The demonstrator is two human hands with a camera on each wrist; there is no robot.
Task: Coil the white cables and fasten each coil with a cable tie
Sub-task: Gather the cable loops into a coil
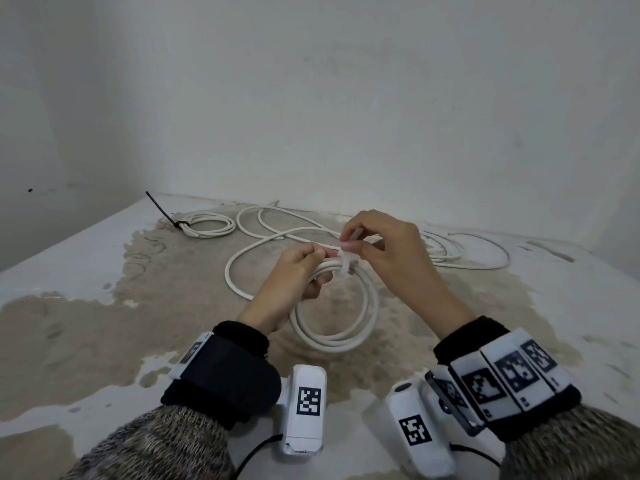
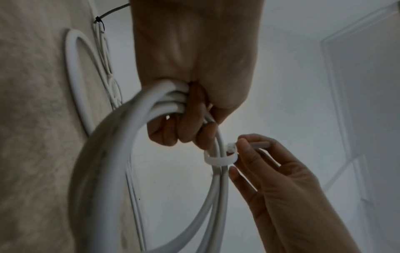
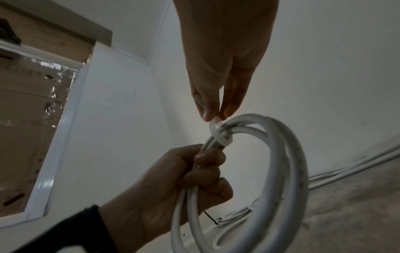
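My left hand grips a coil of white cable by its top, holding it above the table; the same left hand and coil fill the left wrist view. A white cable tie is looped loosely round the bundled strands just right of that grip. My right hand pinches the tie's tail between thumb and forefinger. The right wrist view shows the right hand on the tie and the left hand round the coil.
A small finished coil bound with a black tie lies at the back left of the worn table. Loose white cables sprawl across the back, near the wall.
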